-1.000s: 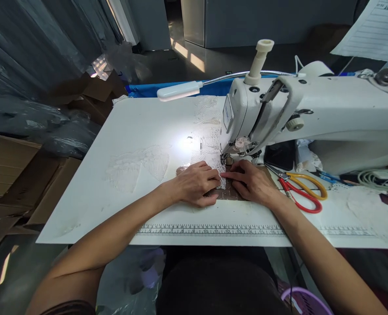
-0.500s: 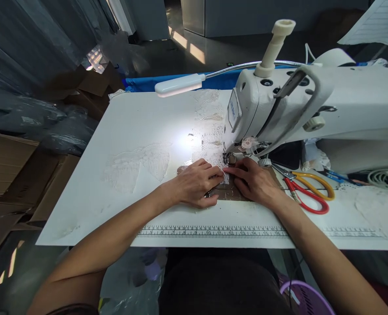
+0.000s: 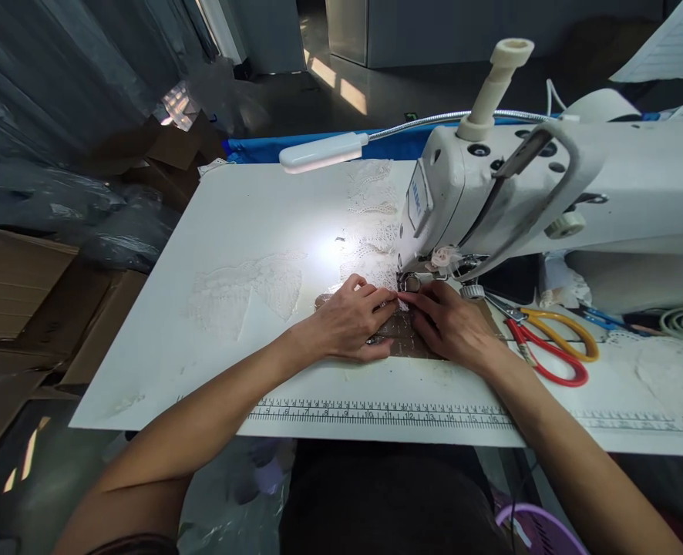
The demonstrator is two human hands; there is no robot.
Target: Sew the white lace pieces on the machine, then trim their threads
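White lace fabric (image 3: 370, 254) runs across the table from behind the needle area of a white sewing machine (image 3: 439, 185). Its near end lies between my hands, just in front of the metal presser foot (image 3: 409, 282). My left hand (image 3: 350, 320) is closed, thumb and fingers pinching the lace edge. From the other side, my right hand (image 3: 454, 324) also pinches the lace, its fingertips meeting those of the left. Beneath both hands lies a brown plate (image 3: 408, 345). The fingers hide most of the held edge.
Red-and-yellow-handled scissors (image 3: 550, 343) lie right of my right hand. Another lace piece (image 3: 249, 289) rests on the white table (image 3: 145, 370) at left. A lamp (image 3: 321, 152) hangs over the back edge. Cardboard boxes (image 3: 23, 285) stand left; a purple basket (image 3: 541, 520) is below.
My fingertips have come closer together over the lace edge, covering more of it. The whole view has shifted slightly; otherwise both hands stay in front of the presser foot.
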